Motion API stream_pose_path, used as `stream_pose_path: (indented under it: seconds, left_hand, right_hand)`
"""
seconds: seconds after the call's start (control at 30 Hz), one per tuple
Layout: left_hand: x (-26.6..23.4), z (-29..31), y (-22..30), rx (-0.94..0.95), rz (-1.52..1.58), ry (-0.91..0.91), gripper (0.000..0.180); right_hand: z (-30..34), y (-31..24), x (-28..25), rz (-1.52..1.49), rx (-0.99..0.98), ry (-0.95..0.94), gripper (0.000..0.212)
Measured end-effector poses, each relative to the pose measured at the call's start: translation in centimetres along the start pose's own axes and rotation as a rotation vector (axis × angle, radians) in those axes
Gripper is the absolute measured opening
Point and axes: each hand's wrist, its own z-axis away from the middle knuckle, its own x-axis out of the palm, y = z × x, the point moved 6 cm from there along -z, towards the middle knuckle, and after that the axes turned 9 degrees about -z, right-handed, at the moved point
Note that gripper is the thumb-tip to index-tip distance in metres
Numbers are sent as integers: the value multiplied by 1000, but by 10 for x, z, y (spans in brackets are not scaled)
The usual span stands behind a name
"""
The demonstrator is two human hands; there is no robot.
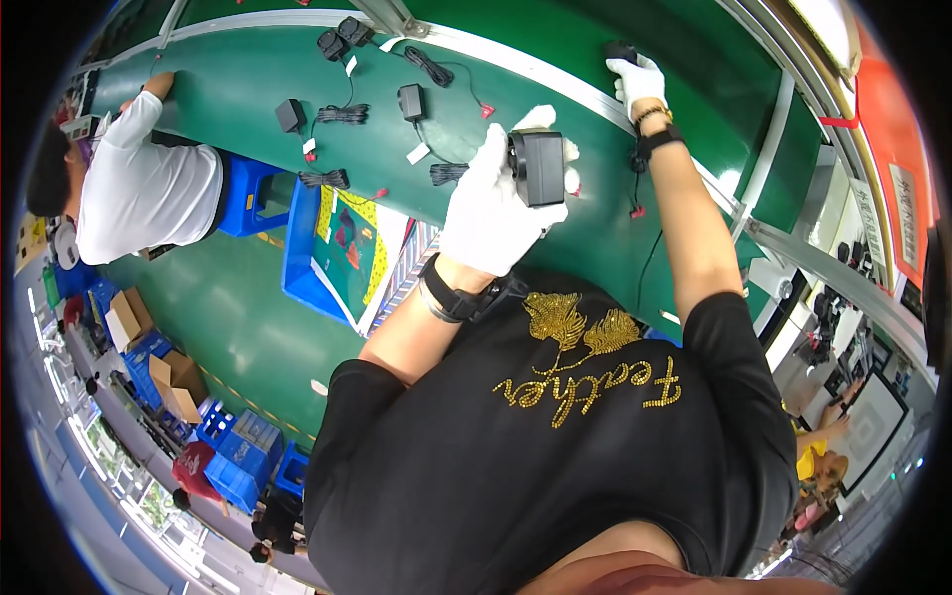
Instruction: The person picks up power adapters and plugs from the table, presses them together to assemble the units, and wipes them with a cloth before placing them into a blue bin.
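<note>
My left hand [486,213], in a white glove, is closed around a black power adapter [541,169] held up above the bench near my chest. Farther off to the right, my right arm reaches out. My gloved right hand [640,84] has its fingers on a second, smaller-looking black adapter [621,50] over the green surface beyond the pale rail. A dark cord [636,183] with a red tag hangs below my right wrist. On the bench left of my hands lie several more black adapters [412,102] with bundled cords [428,66] and red tips.
A pale metal rail [555,71] divides the green bench [228,74]. At the left, a blue bin [302,258] holds papers. Beside a blue stool [248,193], a person in white [164,193] works at the bench. Cardboard boxes [178,382] and blue crates [238,471] stand lower left.
</note>
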Motion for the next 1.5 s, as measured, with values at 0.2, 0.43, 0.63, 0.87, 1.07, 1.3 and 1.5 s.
stream_pose_path:
  seconds: [0.2,0.43,0.63,0.87,1.07,1.3,1.5]
  left_hand:
    - [13,5,-18,102,-220,-126,52]
    - [35,8,-49,245,-659,36,27]
    - [45,11,-89,161,-631,-14,23]
    - [52,29,-131,-5,-482,126,43]
    - [64,47,-154,134,-560,-133,45]
    - [73,64,-168,151,-627,-232,72]
    - [82,73,-174,210,-767,-171,76]
  right_hand:
    - [132,-65,-31,-598,135,-370,23]
    - [247,-80,-77,-680,144,-389,48]
    - [295,-87,-116,-352,-30,-303,63]
    - [339,-116,-151,402,-839,80,68]
    - [360,-110,-172,441,-902,8,63]
    - [374,-106,-187,358,-904,-108,61]
    - [383,-91,-201,254,-807,-163,48]
